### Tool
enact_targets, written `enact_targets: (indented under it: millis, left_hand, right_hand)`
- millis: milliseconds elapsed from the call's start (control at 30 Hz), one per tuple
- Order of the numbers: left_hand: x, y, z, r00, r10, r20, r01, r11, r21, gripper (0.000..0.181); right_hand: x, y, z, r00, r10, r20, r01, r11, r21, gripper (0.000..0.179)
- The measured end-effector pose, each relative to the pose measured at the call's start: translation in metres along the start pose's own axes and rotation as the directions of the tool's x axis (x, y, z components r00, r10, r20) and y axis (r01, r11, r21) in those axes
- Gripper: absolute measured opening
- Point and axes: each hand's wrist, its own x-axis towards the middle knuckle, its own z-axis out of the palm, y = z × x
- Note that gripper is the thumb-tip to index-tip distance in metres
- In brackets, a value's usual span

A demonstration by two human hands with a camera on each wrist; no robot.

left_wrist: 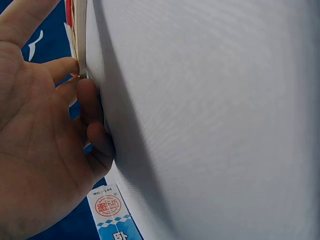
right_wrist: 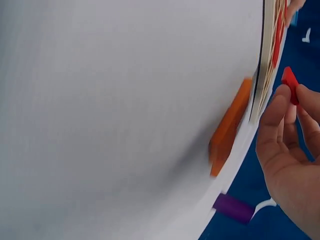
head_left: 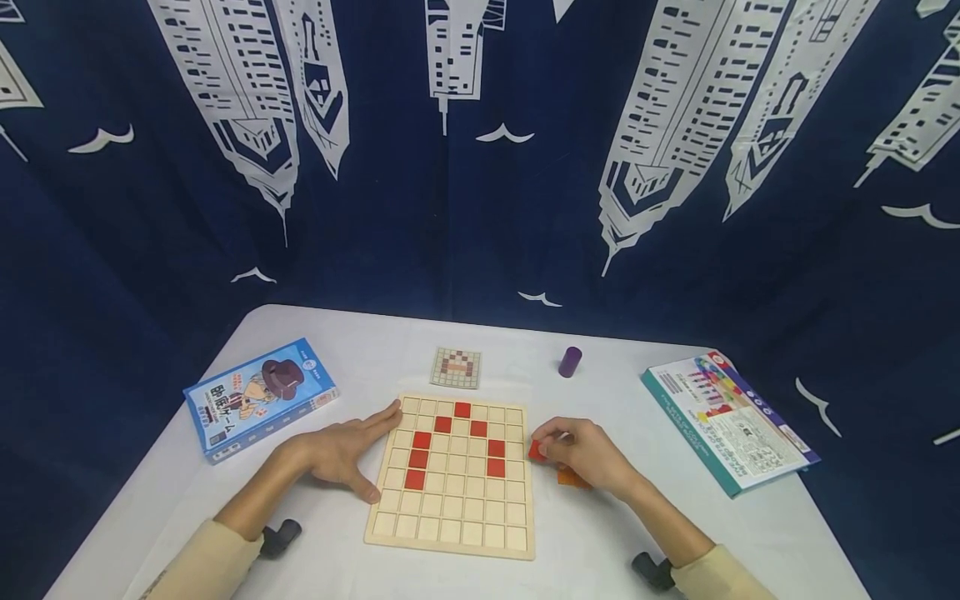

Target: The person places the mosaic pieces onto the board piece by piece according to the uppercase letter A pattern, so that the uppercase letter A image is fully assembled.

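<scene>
A wooden grid board [head_left: 451,505] lies at the middle of the table, with several red square tiles [head_left: 417,459] set in its cells in a peaked shape. My left hand [head_left: 337,454] rests along the board's left side, thumb and fingers spread and touching its edge. Just off the board's right edge, my right hand [head_left: 588,454] pinches another red tile [right_wrist: 289,82] between thumb and fingertips. Orange tiles [head_left: 573,478] lie on the table partly beneath that hand; the right wrist view shows them as an orange block [right_wrist: 230,132].
Behind the board lies a small pattern card [head_left: 456,368] with a similar grid. A purple cylinder [head_left: 570,362] stands to its right. The blue game box [head_left: 258,396] is on the left, and a teal-edged box [head_left: 727,421] is on the right.
</scene>
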Motion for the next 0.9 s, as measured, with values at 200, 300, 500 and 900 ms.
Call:
enact_targets:
  millis: [200, 300, 500, 900]
  left_hand:
    - [0.0, 0.0, 0.0, 1.0, 0.003, -0.001, -0.003, 1.0, 0.003, 0.13]
    - [-0.001, 0.0, -0.001, 1.0, 0.006, -0.001, -0.006, 1.0, 0.001, 0.13]
    - [-0.001, 0.0, 0.0, 1.0, 0.01, -0.004, -0.01, 1.0, -0.001, 0.129]
    - [0.0, -0.001, 0.001, 1.0, 0.014, -0.011, -0.014, 1.0, -0.004, 0.129]
  right_hand:
    - [-0.002, -0.011, 0.017, 0.989, -0.086, 0.124, 0.081, 0.996, 0.044, 0.012]
    - [-0.003, -0.015, 0.025, 0.979, -0.138, 0.152, 0.133, 0.99, 0.044, 0.013]
    - [-0.005, -0.022, 0.038, 0.961, -0.217, 0.173, 0.223, 0.975, -0.013, 0.013]
    - [-0.006, -0.028, 0.047, 0.944, -0.28, 0.173, 0.305, 0.942, -0.139, 0.015]
